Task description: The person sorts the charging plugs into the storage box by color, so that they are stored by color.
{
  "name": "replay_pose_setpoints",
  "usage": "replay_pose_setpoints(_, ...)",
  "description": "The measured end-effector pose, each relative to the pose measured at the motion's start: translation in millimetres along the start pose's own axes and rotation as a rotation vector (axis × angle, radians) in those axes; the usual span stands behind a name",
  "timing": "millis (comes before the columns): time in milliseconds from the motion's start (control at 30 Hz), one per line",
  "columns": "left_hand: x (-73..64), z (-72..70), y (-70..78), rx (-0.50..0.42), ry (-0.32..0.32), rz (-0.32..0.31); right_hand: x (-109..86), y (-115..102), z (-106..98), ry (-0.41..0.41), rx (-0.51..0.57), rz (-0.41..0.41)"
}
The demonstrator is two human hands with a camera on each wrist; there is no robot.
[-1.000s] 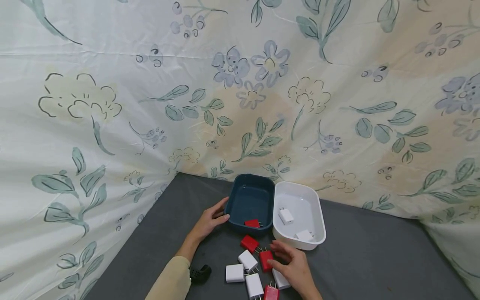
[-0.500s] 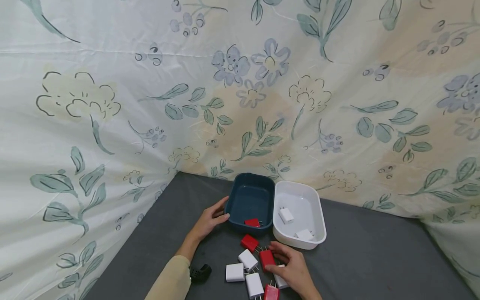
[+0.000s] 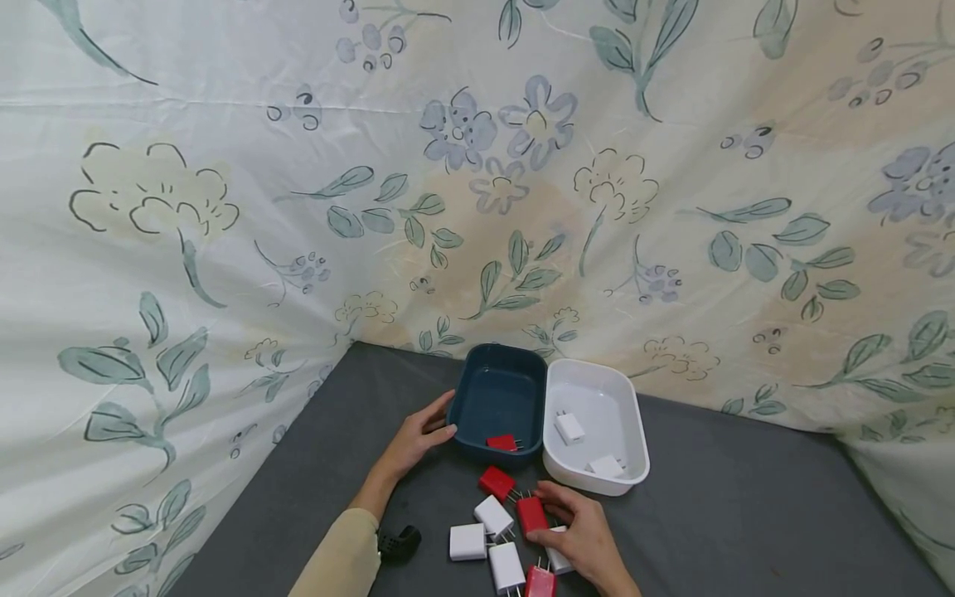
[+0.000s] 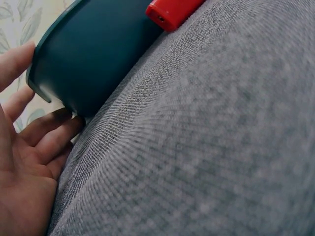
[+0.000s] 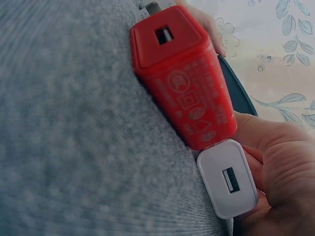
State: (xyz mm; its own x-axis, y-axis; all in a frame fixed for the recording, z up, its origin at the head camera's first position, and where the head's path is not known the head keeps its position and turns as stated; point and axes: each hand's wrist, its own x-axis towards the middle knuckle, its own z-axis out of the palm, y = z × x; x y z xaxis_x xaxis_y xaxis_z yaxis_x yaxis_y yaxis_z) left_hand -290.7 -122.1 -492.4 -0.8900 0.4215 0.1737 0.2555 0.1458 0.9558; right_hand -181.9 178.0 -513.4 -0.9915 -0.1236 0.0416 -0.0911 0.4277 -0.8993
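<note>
In the head view my left hand holds the left side of a dark blue bin, thumb at its near corner. The left wrist view shows fingers bent against that bin's wall. My right hand pinches a red charger with thumb and fingertips, low over the dark cloth. A white charger lies partly hidden below that hand. In the right wrist view, a nearer red charger and a white charger with USB ports stand in front of the hand.
The white bin beside the blue one has two white chargers inside; the blue bin has a red charger. Around my right hand lie several more red and white chargers. A floral cloth hangs behind.
My right thumb and fingers have come in close around the red charger, which shifts very slightly. My left hand stays on the blue bin.
</note>
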Motion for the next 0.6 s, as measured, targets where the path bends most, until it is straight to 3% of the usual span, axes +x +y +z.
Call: replay_pose_setpoints(600,-0.5,0.0,1.5,0.004,0.002,-0.001,0.2,1.6,-0.8,0.005,0.007,-0.021)
